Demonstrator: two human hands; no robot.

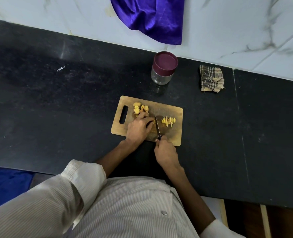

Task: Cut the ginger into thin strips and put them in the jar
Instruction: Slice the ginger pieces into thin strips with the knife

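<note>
No readable text, labels, brands, numbers or signs anywhere. Small white mark on worktop (60,68), too blurred to read.
</note>
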